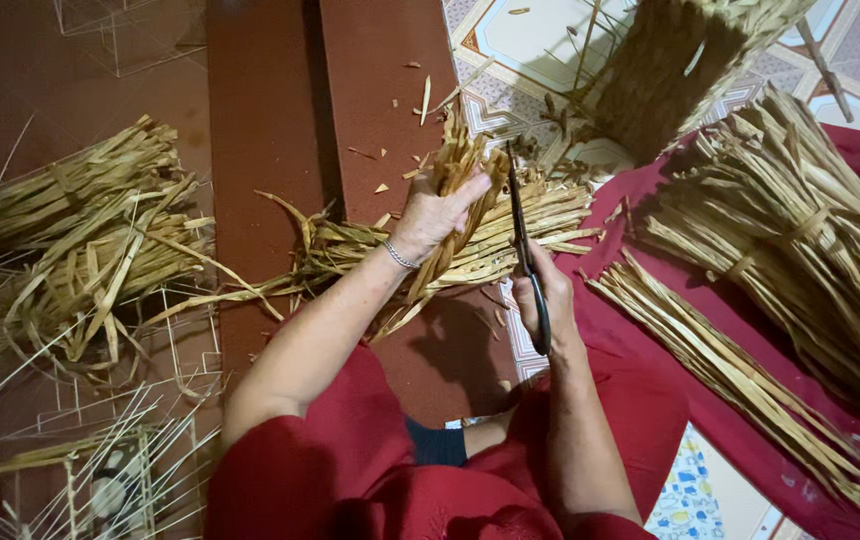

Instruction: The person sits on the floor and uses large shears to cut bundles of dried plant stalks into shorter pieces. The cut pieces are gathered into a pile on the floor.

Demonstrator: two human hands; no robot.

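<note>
Straw bunch [455, 205] inside left fingers [460, 196], scissors [525, 240] beside

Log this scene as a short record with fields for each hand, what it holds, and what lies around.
left hand: grips a bunch of dried straw strips, ends pointing away from the person
right hand: holds black scissors, blades beside the bunch
under the hands: loose pile of strips on the floor
right side: tied bundles on a red cloth
left side: heap of strips over white wire frames
top: woven basket
</note>
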